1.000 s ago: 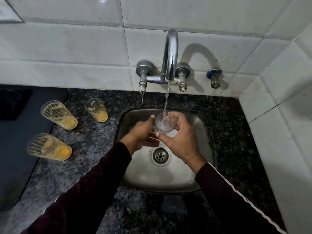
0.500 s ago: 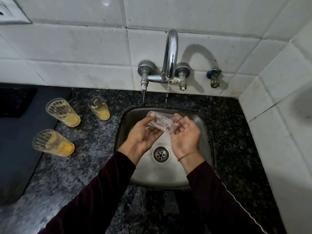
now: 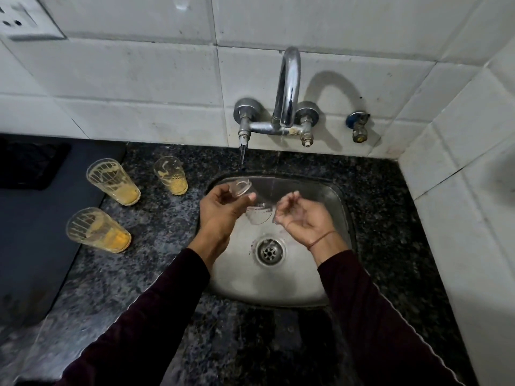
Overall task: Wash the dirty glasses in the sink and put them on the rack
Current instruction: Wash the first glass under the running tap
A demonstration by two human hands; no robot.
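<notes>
A clear wet glass (image 3: 255,208) hangs tilted over the steel sink (image 3: 344,218), base up to the left and mouth down to the right. My left hand (image 3: 223,210) grips it near the base with thumb and fingers. My right hand (image 3: 303,217) is just right of the glass's mouth with its fingers loosely curled, and it holds nothing. Three dirty glasses with yellow residue stand on the counter left of the sink: one near the front (image 3: 97,234), one behind it (image 3: 114,182), one closest to the sink (image 3: 170,175). No stream shows under the faucet (image 3: 289,87).
The black speckled counter (image 3: 156,274) surrounds the sink. A dark flat surface (image 3: 33,232) lies at the far left. On the tiled wall are a small side valve (image 3: 358,126) and a socket (image 3: 22,20). A tiled side wall closes the right. No rack is in view.
The glass went from upright under running water to tipped mouth-down in my left hand. My right hand has come off it. The water stream is gone.
</notes>
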